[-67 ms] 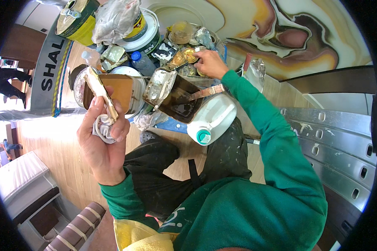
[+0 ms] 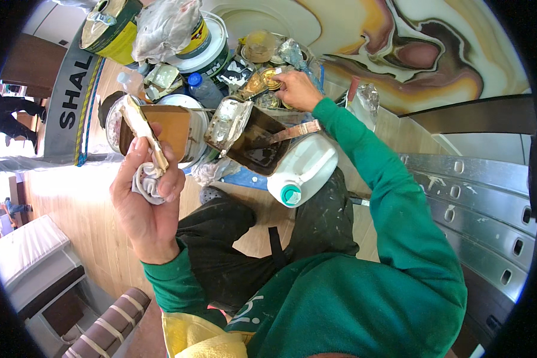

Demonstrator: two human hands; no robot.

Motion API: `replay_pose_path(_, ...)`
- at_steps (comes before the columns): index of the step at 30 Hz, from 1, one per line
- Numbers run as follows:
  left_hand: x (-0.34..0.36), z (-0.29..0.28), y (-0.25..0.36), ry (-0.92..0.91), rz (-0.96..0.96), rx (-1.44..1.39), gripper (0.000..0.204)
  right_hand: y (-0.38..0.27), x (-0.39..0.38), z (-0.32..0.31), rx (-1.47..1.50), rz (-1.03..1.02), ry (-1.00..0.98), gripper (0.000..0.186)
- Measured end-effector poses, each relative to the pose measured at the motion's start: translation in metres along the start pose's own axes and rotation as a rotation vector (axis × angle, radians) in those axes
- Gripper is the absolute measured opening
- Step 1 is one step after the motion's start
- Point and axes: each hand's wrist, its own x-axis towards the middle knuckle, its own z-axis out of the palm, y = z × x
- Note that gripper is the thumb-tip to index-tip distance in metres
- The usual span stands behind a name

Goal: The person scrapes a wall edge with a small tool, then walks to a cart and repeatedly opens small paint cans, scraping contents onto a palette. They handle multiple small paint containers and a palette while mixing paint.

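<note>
My left hand (image 2: 146,197) is raised at the left, closed round a narrow flat strip (image 2: 138,122) crusted with white paste. A crumpled white rag (image 2: 147,184) is bunched in the same fingers. Behind the strip shows a rectangular brown-orange surface (image 2: 172,122); I cannot tell whether it is joined to it. My right hand (image 2: 299,90) reaches to the far middle, its forefinger stretched out at a round golden lid (image 2: 271,77) among small tins. Its other fingers are partly hidden, and nothing shows held in it.
Between my hands stands an open rectangular tin (image 2: 259,143) with a brush (image 2: 295,131) in it. A white jug (image 2: 304,170) with a turquoise cap is beside my knee. Paint buckets (image 2: 212,42) crowd the far left. A metal ladder (image 2: 477,215) lies along the right.
My right hand and forearm have shifted very slightly to the left. My left hand keeps its hold on the strip and rag.
</note>
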Motion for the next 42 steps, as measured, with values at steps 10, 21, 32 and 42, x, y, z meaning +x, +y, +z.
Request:
replay_pose_path(10, -0.002, -0.001, 0.001, 0.035, 0.026, 0.004, 0.032, 0.011, 0.021, 0.039, 0.012, -0.079, 0.039, 0.028)
replay_pose_path(21, -0.001, -0.001, 0.002, 0.013, -0.001, 0.029, 0.030, 0.004, 0.020, 0.044, -0.146, -0.274, 0.171, 0.027)
replay_pose_path(32, -0.001, 0.004, 0.000, 0.048, 0.017, 0.061, 0.032, -0.001, 0.031, 0.064, -0.188, -0.262, 0.206, 0.025)
replay_pose_path(42, -0.002, 0.002, 0.001, 0.042, 0.019, 0.051, 0.031, 0.009, 0.010, 0.030, -0.069, -0.168, 0.329, 0.022)
